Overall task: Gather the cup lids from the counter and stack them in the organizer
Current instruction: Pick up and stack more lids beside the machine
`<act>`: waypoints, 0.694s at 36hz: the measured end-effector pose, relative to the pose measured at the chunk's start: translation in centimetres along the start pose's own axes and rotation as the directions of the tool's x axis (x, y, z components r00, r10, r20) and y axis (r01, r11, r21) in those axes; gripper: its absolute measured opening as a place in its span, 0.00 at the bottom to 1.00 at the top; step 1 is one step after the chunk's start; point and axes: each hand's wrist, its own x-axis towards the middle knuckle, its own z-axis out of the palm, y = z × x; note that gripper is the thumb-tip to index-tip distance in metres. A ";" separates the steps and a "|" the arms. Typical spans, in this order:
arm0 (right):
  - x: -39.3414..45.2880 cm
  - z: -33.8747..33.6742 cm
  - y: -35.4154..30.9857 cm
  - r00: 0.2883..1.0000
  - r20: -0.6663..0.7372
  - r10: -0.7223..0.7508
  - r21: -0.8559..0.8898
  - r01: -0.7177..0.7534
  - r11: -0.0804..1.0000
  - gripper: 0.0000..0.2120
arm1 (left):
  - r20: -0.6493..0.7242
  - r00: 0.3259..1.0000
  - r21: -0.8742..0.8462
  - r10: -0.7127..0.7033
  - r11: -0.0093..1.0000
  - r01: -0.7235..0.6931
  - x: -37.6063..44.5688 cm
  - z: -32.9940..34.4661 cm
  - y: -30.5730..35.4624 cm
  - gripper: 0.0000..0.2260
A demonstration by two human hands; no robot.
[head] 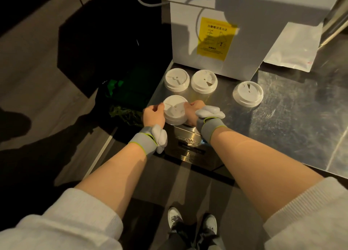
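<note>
At the steel counter [282, 117]'s near left corner, the left hand [153, 116] and right hand [193, 113] together clasped one lid [175, 109] by its sides. Beyond stood three more lids: two [176, 79] [204, 81] touching before the white machine [216, 42], one [247, 93] apart on open steel.

A white machine [216, 42] is standing at the back of the counter, wearing a yellow instruction sticker [214, 38] on its front panel. A silvery foil pouch [293, 48] is leaning against its right side. A white cable [148, 3] is curving away from its upper left. Left of the counter, a dark bin [120, 91] is holding green scraps [113, 83]. Below, a pair of light sneakers [192, 223] is standing on the dark floor [37, 76], where long shadows are falling.
</note>
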 end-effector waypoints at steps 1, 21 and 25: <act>-0.3 -0.1 0.0 1.000 -0.013 0.003 0.004 -0.003 1.000 0.27 | -0.002 1.000 0.006 0.003 1.000 -0.003 0.0 0.0 -0.1 0.17; -2.4 -0.4 -1.3 0.999 0.032 0.018 0.144 -0.022 0.989 0.19 | 0.031 0.994 -0.012 -0.103 0.995 0.103 0.8 -0.1 0.2 0.15; -3.2 -1.2 -2.5 0.997 0.059 -0.039 0.185 0.027 0.982 0.19 | -0.039 0.998 0.002 -0.058 0.998 0.058 0.2 -1.0 1.2 0.15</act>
